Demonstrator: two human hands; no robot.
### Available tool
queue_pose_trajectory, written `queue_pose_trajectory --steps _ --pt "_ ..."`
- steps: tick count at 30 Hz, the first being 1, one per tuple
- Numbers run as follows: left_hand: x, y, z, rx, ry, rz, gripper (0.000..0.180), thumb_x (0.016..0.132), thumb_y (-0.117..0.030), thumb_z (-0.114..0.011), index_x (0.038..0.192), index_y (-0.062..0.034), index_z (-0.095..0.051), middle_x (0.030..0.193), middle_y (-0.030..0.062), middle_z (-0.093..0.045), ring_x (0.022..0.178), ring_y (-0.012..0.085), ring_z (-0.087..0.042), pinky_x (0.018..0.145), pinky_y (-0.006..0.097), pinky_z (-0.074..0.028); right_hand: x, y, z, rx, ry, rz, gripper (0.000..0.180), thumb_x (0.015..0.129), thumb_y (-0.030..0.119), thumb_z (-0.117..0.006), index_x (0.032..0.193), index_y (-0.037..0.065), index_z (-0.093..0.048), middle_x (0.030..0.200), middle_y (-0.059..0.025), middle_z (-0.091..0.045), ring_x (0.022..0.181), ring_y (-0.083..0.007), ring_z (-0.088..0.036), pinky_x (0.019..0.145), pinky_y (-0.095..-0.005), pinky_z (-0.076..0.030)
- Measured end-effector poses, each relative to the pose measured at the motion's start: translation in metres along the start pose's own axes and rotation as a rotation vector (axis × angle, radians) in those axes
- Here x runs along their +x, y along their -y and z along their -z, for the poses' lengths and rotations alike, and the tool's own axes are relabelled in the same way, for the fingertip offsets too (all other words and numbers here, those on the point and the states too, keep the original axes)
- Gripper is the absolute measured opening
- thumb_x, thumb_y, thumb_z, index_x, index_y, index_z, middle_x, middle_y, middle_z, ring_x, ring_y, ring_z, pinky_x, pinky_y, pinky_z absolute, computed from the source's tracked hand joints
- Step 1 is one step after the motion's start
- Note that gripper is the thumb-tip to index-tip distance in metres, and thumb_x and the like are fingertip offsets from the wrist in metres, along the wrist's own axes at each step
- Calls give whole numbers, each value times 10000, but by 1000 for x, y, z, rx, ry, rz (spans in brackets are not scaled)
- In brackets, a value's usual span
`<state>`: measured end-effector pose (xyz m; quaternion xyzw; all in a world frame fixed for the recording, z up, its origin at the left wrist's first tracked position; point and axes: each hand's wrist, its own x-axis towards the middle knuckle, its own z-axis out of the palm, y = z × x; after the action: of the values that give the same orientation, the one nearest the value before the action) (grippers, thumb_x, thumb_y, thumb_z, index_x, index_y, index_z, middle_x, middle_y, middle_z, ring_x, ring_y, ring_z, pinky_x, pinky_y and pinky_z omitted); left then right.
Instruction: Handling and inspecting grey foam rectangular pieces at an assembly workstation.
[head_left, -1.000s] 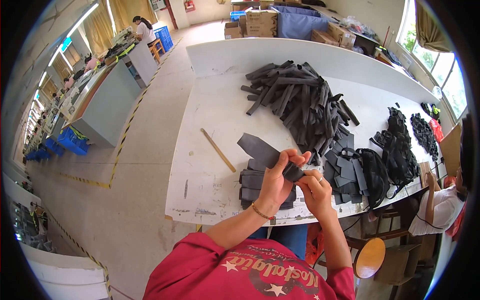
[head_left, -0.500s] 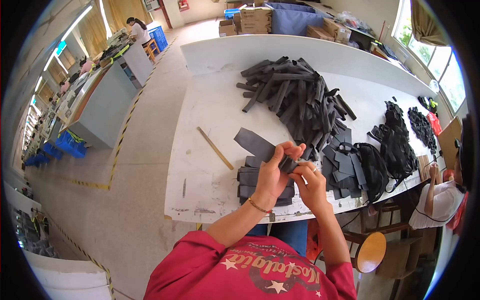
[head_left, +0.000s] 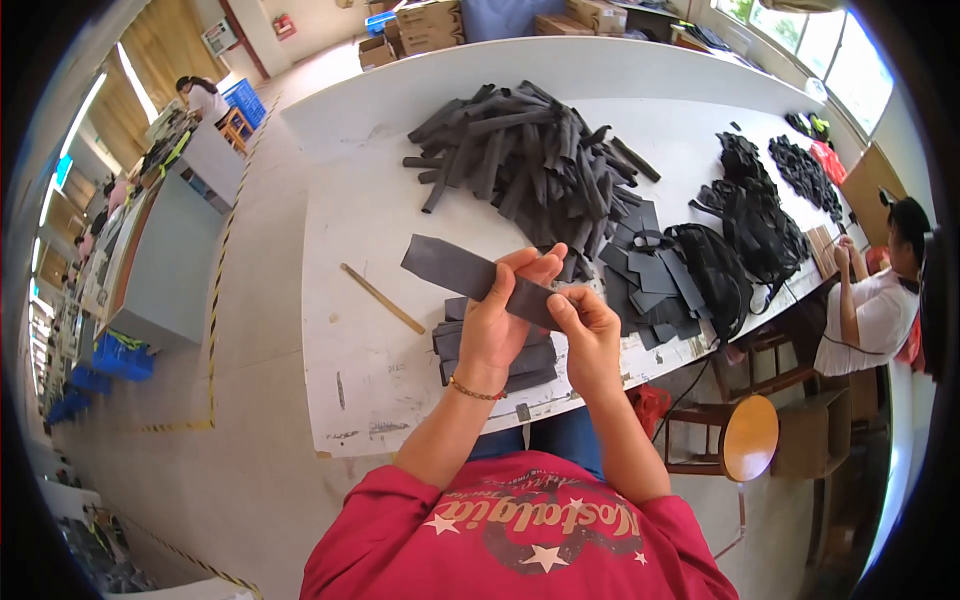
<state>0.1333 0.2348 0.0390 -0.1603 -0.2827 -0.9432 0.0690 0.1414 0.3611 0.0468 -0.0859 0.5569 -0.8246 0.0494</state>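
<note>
Between my hands, above the near part of the white table (head_left: 350, 240), is a flat dark grey fabric strip (head_left: 447, 269), slanting down to the right. My left hand (head_left: 500, 310) grips its middle, thumb on top and fingers behind. My right hand (head_left: 588, 335) pinches its right end between thumb and fingers. Under my left hand lies a stack of folded dark strips (head_left: 530, 368), partly hidden by that hand and wrist. Farther back rises a big heap of rolled dark grey strips (head_left: 540, 150).
A thin wooden stick (head_left: 383, 298) lies left of the stack. To the right are flat dark pieces (head_left: 650, 285), a black bag (head_left: 712, 275) and black straps (head_left: 755, 220). A round-topped stool (head_left: 750, 438) stands by the table's front edge. A person (head_left: 870, 300) sits at the right.
The strip's right end, bunched up in my fingers before, now lies straight. My right hand has moved slightly down and away from the left. The whole view has shifted.
</note>
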Motion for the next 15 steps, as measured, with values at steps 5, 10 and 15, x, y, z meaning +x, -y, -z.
queue_pose_trajectory --steps 5,10,15 --pt "-11 -11 30 130 -275 -34 304 962 -257 -580 1134 -8 -612 1075 185 -674 1071 337 -635 936 424 -529 1 -5 18 -447 -78 611 137 800 -38 -726 907 -17 -642 854 -67 -631 764 -130 -580 672 -241 -456" --pt "-18 -14 42 43 -337 -67 185 927 -148 -634 1034 2 -642 997 174 -690 986 332 -675 867 375 -574 1 -5 23 -366 -12 529 112 796 -84 -694 871 -14 -650 868 -63 -596 788 -131 -549 699 -237 -425" --pt "-21 -14 45 51 -286 -76 190 928 -145 -632 1045 4 -641 1014 185 -685 984 340 -673 878 382 -568 0 -13 27 -192 -29 364 95 794 -67 -711 874 -27 -677 853 -69 -623 780 -133 -564 695 -242 -457"
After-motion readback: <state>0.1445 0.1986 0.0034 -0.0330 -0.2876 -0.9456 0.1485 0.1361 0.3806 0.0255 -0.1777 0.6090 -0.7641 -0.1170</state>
